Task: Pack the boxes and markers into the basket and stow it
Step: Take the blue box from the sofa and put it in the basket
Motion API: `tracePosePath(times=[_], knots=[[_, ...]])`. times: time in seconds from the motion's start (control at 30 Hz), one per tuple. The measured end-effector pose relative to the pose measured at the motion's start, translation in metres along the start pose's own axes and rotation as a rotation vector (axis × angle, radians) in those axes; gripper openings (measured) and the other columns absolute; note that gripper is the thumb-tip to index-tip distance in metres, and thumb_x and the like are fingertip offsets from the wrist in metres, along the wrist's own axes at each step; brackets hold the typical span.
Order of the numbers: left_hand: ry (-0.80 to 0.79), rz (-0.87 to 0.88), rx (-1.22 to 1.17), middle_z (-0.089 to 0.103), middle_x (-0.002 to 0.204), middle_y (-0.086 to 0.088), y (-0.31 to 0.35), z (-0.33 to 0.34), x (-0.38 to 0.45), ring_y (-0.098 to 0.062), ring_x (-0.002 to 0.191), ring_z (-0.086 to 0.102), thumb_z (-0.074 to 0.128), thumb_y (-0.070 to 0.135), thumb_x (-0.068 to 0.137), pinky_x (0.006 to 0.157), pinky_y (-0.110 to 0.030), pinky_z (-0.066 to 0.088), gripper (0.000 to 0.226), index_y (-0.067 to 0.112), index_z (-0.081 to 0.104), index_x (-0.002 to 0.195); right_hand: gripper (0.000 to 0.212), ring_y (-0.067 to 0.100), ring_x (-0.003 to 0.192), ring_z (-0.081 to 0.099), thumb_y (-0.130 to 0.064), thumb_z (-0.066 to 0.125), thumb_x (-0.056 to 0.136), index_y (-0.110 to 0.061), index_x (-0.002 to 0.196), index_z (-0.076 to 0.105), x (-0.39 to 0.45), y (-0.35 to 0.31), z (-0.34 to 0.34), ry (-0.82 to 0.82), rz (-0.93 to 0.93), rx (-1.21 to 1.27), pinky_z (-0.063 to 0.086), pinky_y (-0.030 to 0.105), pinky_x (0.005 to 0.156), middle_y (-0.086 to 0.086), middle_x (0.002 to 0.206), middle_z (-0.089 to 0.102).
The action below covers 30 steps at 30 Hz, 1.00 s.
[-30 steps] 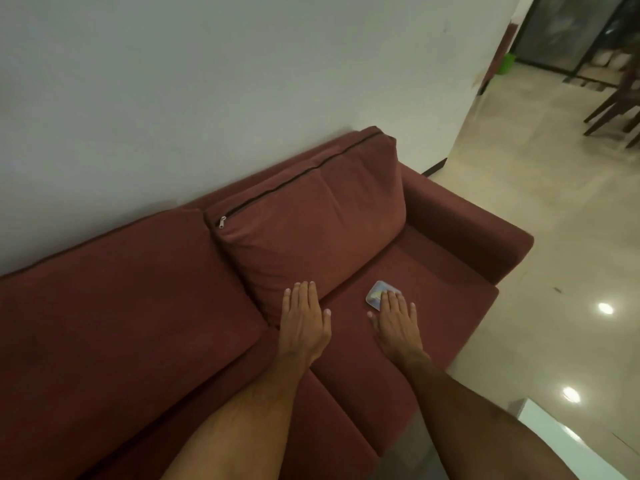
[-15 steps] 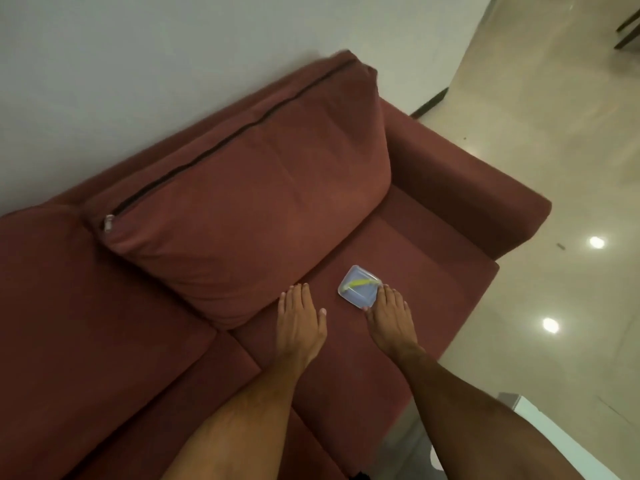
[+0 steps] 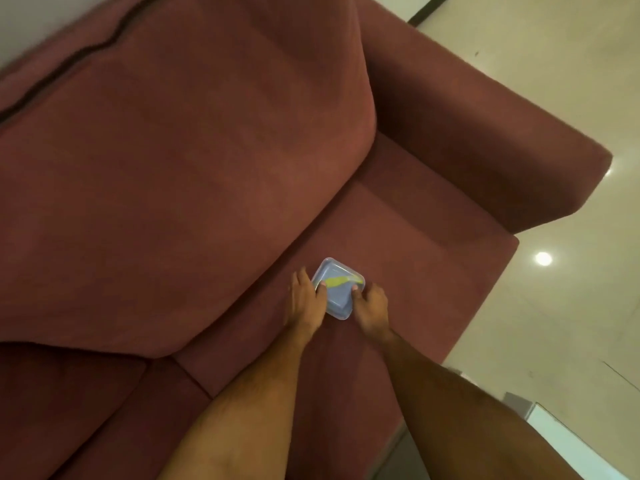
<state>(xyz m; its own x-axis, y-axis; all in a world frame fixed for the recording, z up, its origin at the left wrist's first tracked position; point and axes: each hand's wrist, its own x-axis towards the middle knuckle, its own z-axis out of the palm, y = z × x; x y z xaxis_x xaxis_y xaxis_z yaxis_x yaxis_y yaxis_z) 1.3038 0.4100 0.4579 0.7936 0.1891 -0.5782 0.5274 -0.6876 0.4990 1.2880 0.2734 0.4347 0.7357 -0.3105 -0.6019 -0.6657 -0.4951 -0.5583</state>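
A small pale blue plastic box (image 3: 337, 296) with a yellow object inside lies on the seat of a dark red sofa (image 3: 415, 271). My left hand (image 3: 306, 301) presses against the box's left side, thumb on its rim. My right hand (image 3: 370, 308) closes on the box's right side, thumb on the rim too. Both hands hold the box between them. No basket or markers are in view.
The sofa's back cushion (image 3: 173, 168) rises to the left of the box, and its armrest (image 3: 485, 133) lies beyond. Glossy beige floor (image 3: 554, 306) stretches to the right. A white object's edge (image 3: 581, 448) shows at the lower right.
Both hands have moved forward from flat on the seat to either side of the box and closed on it. The camera has tilted down and come closer to the sofa.
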Motion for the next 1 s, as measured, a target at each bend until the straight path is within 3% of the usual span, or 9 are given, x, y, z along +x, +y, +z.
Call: tracePosePath(times=[0.17, 0.3, 0.43, 0.53, 0.6, 0.7, 0.77, 0.9, 1.0], knots=[[-0.043, -0.076, -0.098, 0.045, 0.150, -0.018, 0.012, 0.016, 0.025, -0.034, 0.139, 0.043, 0.057, 0.021, 0.098, 0.115, -0.041, 0.034, 0.057, 0.000, 0.040, 0.149, 0.043, 0.039, 0.127, 0.046, -0.033, 0.047, 0.106, 0.003, 0.124, 0.060, 0.020, -0.009, 0.003, 0.024, 0.149, 0.071, 0.039, 0.046, 0.112, 0.023, 0.135, 0.045], [-0.054, -0.146, -0.184, 0.047, 0.144, -0.017, 0.017, 0.015, 0.025, -0.034, 0.131, 0.050, 0.055, 0.031, 0.101, 0.111, -0.046, 0.041, 0.050, 0.003, 0.050, 0.141, 0.043, 0.039, 0.127, 0.050, -0.035, 0.046, 0.107, 0.002, 0.126, 0.060, 0.023, -0.020, 0.008, 0.030, 0.199, 0.267, 0.039, 0.047, 0.114, 0.022, 0.140, 0.043], [0.013, -0.246, -0.360, 0.040, 0.153, -0.019, 0.012, 0.006, 0.021, -0.033, 0.138, 0.045, 0.045, 0.036, 0.106, 0.116, -0.040, 0.035, 0.050, 0.004, 0.052, 0.144, 0.028, 0.029, 0.111, 0.064, -0.031, 0.052, 0.105, -0.007, 0.112, 0.063, 0.017, -0.034, 0.010, 0.083, 0.196, 0.522, 0.052, 0.042, 0.097, 0.014, 0.121, 0.064], [0.157, -0.335, -0.621, 0.058, 0.132, -0.020, 0.015, -0.006, 0.015, -0.033, 0.128, 0.052, 0.043, 0.033, 0.108, 0.112, -0.036, 0.036, 0.043, -0.001, 0.066, 0.122, 0.019, 0.021, 0.093, 0.063, -0.025, 0.054, 0.106, -0.009, 0.099, 0.062, 0.006, -0.051, 0.008, 0.125, 0.199, 0.732, 0.053, 0.038, 0.086, 0.009, 0.099, 0.067], [0.209, -0.406, -0.848, 0.065, 0.105, -0.016, 0.023, -0.017, 0.007, -0.029, 0.102, 0.062, 0.046, 0.033, 0.108, 0.091, -0.036, 0.048, 0.035, 0.004, 0.063, 0.098, 0.023, 0.016, 0.079, 0.061, -0.022, 0.055, 0.105, -0.008, 0.089, 0.065, -0.003, -0.063, 0.007, 0.137, 0.171, 0.833, 0.053, 0.033, 0.076, 0.006, 0.085, 0.065], [0.235, -0.448, -0.996, 0.062, 0.085, -0.008, 0.025, -0.032, -0.008, -0.021, 0.075, 0.059, 0.061, 0.024, 0.100, 0.063, -0.031, 0.046, 0.023, 0.007, 0.060, 0.084, 0.012, 0.014, 0.079, 0.060, -0.010, 0.062, 0.101, -0.004, 0.092, 0.068, -0.024, -0.078, 0.008, 0.152, 0.112, 0.860, 0.049, 0.026, 0.075, 0.005, 0.085, 0.067], [0.282, -0.389, -1.041, 0.064, 0.096, -0.010, 0.023, -0.042, -0.019, -0.024, 0.084, 0.061, 0.066, 0.000, 0.089, 0.063, -0.029, 0.048, 0.009, 0.006, 0.062, 0.093, 0.015, 0.018, 0.090, 0.061, 0.008, 0.062, 0.093, -0.002, 0.103, 0.069, -0.038, -0.085, 0.008, 0.134, 0.067, 0.866, 0.050, 0.027, 0.081, 0.009, 0.096, 0.067], [0.378, -0.305, -1.136, 0.065, 0.117, -0.011, 0.015, -0.069, -0.042, -0.028, 0.102, 0.064, 0.056, -0.020, 0.075, 0.084, -0.039, 0.057, 0.053, 0.009, 0.064, 0.119, 0.048, 0.021, 0.098, 0.060, 0.027, 0.048, 0.080, 0.006, 0.121, 0.063, -0.070, -0.096, 0.008, 0.081, 0.074, 0.952, 0.054, 0.012, 0.067, 0.013, 0.112, 0.064], [0.354, -0.249, -1.193, 0.062, 0.127, -0.011, 0.000, -0.089, -0.071, -0.024, 0.108, 0.061, 0.052, -0.024, 0.078, 0.080, -0.029, 0.054, 0.067, 0.002, 0.054, 0.139, 0.057, 0.022, 0.094, 0.061, 0.025, 0.045, 0.078, 0.005, 0.129, 0.060, -0.106, -0.098, 0.010, 0.026, 0.073, 1.001, 0.055, 0.014, 0.060, 0.014, 0.116, 0.063]])
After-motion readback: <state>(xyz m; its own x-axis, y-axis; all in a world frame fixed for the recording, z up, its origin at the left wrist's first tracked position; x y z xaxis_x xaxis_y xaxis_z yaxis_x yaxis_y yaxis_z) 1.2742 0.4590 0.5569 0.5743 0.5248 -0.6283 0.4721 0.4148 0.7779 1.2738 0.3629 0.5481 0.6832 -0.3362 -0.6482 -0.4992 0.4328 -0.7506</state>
